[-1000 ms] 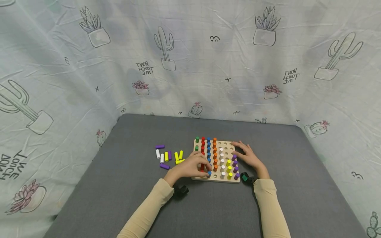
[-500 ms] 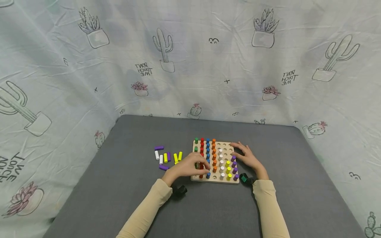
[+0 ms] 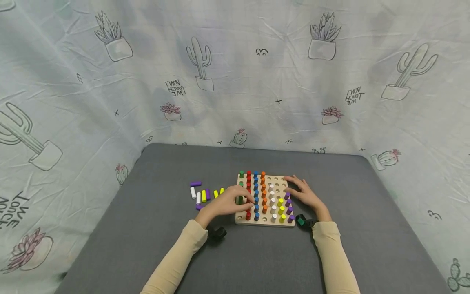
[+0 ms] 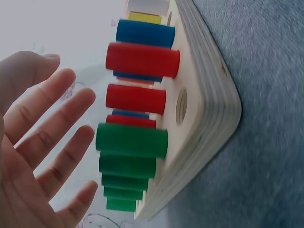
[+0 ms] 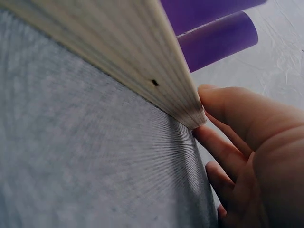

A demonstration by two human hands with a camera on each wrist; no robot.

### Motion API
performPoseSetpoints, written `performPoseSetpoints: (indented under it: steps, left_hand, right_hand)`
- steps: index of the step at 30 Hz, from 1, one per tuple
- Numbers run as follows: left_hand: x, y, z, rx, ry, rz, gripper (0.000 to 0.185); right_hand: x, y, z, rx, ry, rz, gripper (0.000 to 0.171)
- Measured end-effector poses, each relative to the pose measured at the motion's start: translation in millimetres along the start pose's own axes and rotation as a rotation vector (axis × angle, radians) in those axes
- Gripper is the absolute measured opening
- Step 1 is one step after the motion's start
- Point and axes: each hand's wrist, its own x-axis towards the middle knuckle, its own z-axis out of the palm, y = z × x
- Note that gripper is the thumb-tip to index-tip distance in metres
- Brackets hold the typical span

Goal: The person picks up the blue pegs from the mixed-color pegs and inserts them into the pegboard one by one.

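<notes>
A wooden pegboard (image 3: 267, 223) lies on the grey table, with upright pegs in coloured columns. My left hand (image 3: 227, 202) hovers over the board's left part, thumb and fingers apart with nothing between them. In the left wrist view, its spread fingers face the green pegs (image 4: 132, 141) and red pegs (image 4: 142, 61). The frontmost blue peg (image 3: 256, 217) stands in its hole. At the board's far right, my right hand (image 3: 308, 197) touches the edge with extended fingers. Thumb and a fingertip meet the board's side (image 5: 156, 71), close to the purple pegs (image 5: 218, 40).
Loose pegs lie left of the board: a purple one (image 3: 196, 184), a white one (image 3: 193, 193), a yellow one (image 3: 203, 196) and several others, some partly behind my left hand. A patterned cloth (image 3: 235, 81) rises behind the table.
My left hand has let go of the front blue peg and drawn back left and slightly up. The right hand keeps its place at the board; the head view has tilted slightly.
</notes>
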Motion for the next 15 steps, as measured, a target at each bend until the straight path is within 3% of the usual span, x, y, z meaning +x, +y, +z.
performPoseSetpoints:
  steps: [10,15]
  left_hand:
    - [-6.5,-17.3,-14.5,0.056,0.082,-0.053,0.018]
    - [-9.3,-24.8,-25.6,0.084,0.133,-0.11,0.022]
  right_hand:
    - [3,1,-9,0.019,-0.019,0.041,0.048]
    - [2,-20,-16,0.003,-0.028,0.03,0.045]
